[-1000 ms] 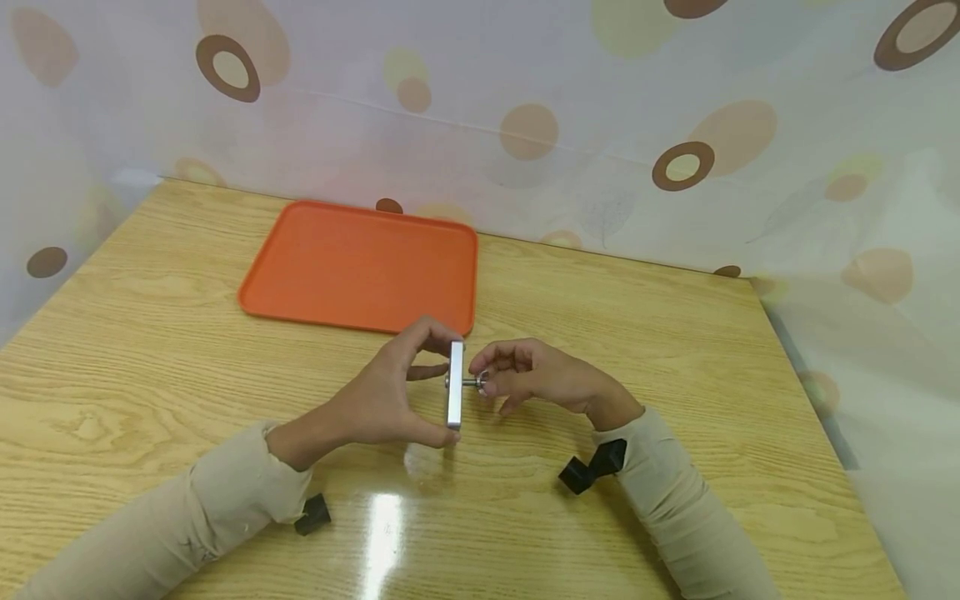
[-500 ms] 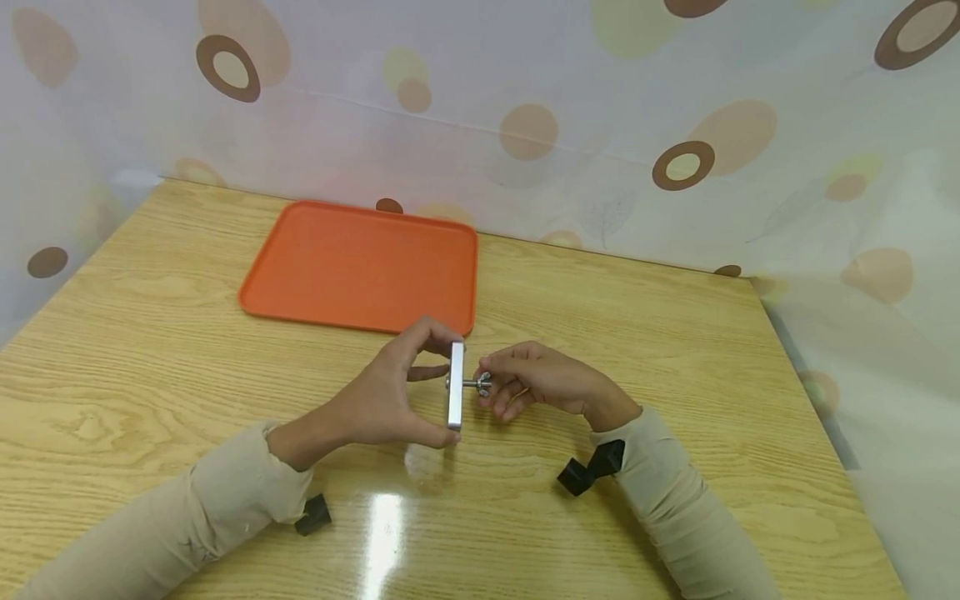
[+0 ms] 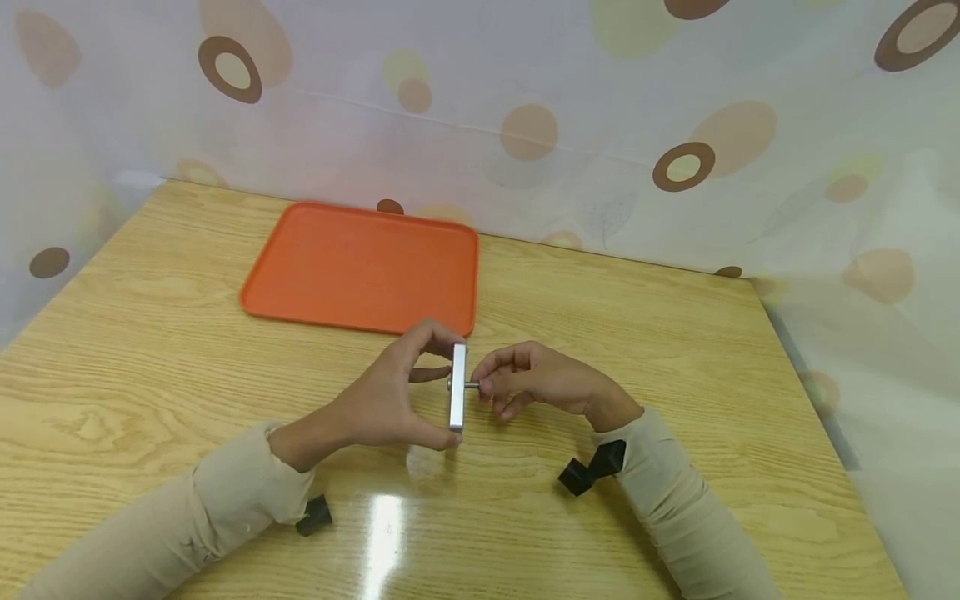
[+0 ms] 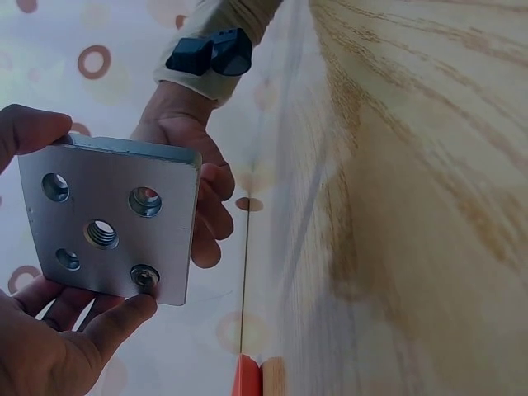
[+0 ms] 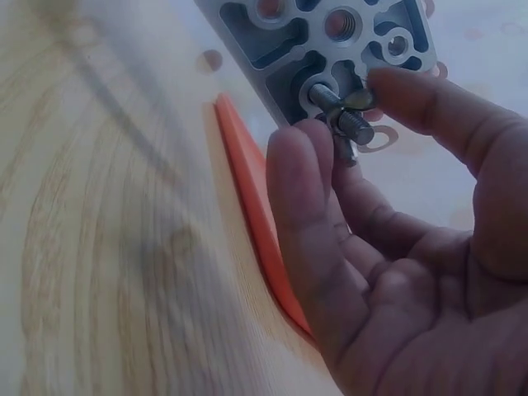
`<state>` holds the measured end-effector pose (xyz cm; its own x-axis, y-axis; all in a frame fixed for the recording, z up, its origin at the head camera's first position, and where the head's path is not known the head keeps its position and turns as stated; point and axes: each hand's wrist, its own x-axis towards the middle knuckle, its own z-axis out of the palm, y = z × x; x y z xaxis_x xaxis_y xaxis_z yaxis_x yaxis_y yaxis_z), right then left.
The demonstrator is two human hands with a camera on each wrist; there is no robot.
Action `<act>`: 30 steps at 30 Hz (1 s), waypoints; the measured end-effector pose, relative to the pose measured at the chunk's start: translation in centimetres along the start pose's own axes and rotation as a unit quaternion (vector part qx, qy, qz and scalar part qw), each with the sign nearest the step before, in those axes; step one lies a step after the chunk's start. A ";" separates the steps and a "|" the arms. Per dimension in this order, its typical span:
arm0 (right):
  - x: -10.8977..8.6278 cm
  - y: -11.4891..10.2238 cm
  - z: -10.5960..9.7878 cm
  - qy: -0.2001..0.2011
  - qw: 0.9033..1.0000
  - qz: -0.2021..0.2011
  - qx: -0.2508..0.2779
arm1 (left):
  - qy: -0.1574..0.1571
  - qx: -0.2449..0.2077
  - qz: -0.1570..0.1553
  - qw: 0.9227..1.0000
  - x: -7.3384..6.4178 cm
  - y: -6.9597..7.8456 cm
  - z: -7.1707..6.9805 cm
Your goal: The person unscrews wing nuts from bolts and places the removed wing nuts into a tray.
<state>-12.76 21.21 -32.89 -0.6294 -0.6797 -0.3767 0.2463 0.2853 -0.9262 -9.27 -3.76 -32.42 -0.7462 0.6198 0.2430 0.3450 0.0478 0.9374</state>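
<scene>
Metal plate (image 4: 115,208) wide-gripped by edges left, wing nut (image 5: 358,100) pinched right: hands (image 3: 382,398) (image 3: 546,380) above broad tabletop (image 3: 675,367)

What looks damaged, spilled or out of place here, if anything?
Nothing stands out. The tray lies flat, the left hand holds a metal plate showing no obvious damage, and the bolt through it looks straight, the right hand at its wing nut.

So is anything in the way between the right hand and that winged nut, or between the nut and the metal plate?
Nothing visible: the right hand has its thumb at the wing nut, and only the bolt it sits on shows between nut and metal plate.
</scene>
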 end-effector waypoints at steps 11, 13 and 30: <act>0.0 0.1 -0.2 -0.015 0.999 -0.035 0.006 | 0.004 0.002 0.003 1.000 0.0 -0.1 0.0; -0.1 0.1 -0.2 -0.008 0.999 -0.042 -0.003 | 0.004 0.003 0.003 1.000 0.0 -0.1 0.0; -0.1 -0.5 0.3 0.029 0.999 0.027 -0.019 | 0.001 0.002 0.005 1.000 0.1 -0.2 0.0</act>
<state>-12.58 20.91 -32.36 -0.6581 -0.6217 -0.4246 0.2542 0.3473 -0.9026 -9.41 -3.73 -32.56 -0.7433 0.6193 0.2529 0.3547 0.0444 0.9339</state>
